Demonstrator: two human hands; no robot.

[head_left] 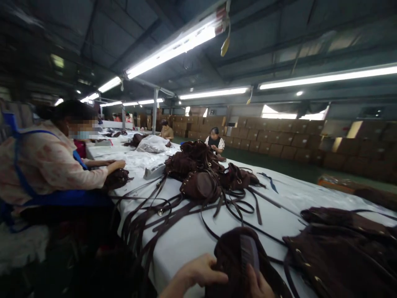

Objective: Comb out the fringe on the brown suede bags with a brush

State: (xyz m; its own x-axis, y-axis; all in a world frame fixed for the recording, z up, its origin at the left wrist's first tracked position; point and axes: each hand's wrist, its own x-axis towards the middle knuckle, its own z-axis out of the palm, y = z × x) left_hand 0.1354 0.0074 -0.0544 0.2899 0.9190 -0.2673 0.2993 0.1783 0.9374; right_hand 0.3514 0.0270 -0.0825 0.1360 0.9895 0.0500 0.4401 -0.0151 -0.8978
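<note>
At the bottom of the head view, a dark brown suede-looking bag [228,252] lies at the table's near edge. My left hand [201,271] is closed on its left side, thumb on top and fingers partly out of sight. My right hand [259,283] grips a pale lilac-grey brush [249,252], its bristled side lying against the brown material. The lower part of the bag and the rest of my right hand are cut off by the frame. Beside them on the right rests a larger brown bag [341,252] with brass-coloured eyelets.
A heap of brown bags [201,178] with long trailing straps covers the middle of the white table [182,252]. A co-worker [46,161] handles a brown piece [118,179] on the left; another person [214,140] sits across. Stacked cartons [276,136] line the back.
</note>
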